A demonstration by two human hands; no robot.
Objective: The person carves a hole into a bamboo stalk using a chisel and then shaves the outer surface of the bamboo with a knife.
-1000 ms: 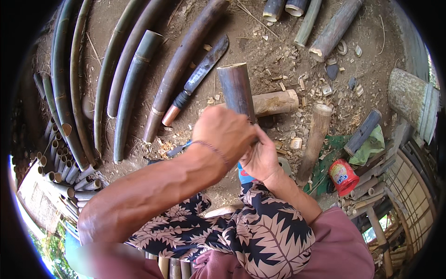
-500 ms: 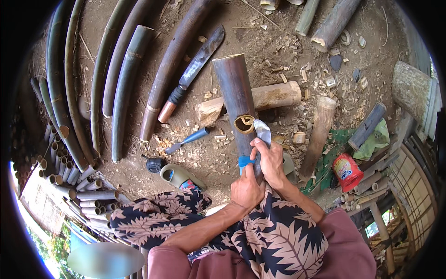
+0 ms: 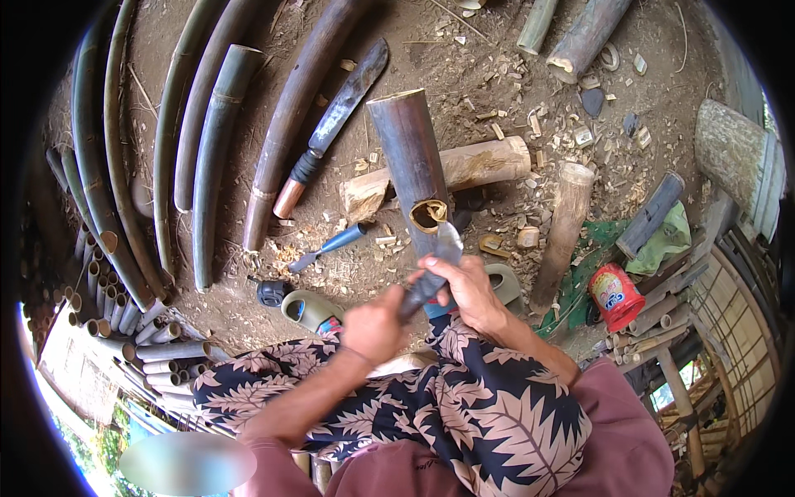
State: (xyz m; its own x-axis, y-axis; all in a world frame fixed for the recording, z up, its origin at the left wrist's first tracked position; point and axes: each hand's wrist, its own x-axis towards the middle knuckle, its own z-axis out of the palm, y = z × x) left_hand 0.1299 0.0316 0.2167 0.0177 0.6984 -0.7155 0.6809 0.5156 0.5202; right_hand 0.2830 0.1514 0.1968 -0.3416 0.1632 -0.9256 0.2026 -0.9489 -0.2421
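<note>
A dark bamboo tube [image 3: 405, 137] slants away from my lap, its far end raised over a pale log. Near its lower part is a rough-edged hole [image 3: 429, 215] with a pale curl of shaving at the rim. A knife [image 3: 448, 243] points at this hole, its bright tip close to the rim. My left hand [image 3: 373, 325], somewhat blurred, is closed round the lower end of the knife's dark handle. My right hand [image 3: 469, 290] grips the knife higher up, thumb lying across it near the blade. Blue material shows on the tube beneath my right hand.
A pale log [image 3: 480, 166] lies under the tube. To the left are a machete [image 3: 352, 99], a blue-handled chisel [image 3: 335, 243] and long bamboo poles [image 3: 219, 157]. A sandal [image 3: 310, 311] is near my lap. A red packet [image 3: 616, 298] lies right; wood chips litter the dirt.
My left hand has moved left and the knife's handle has swung left with it. The blade now slants across the tube. My right hand has shifted slightly down and left.
</note>
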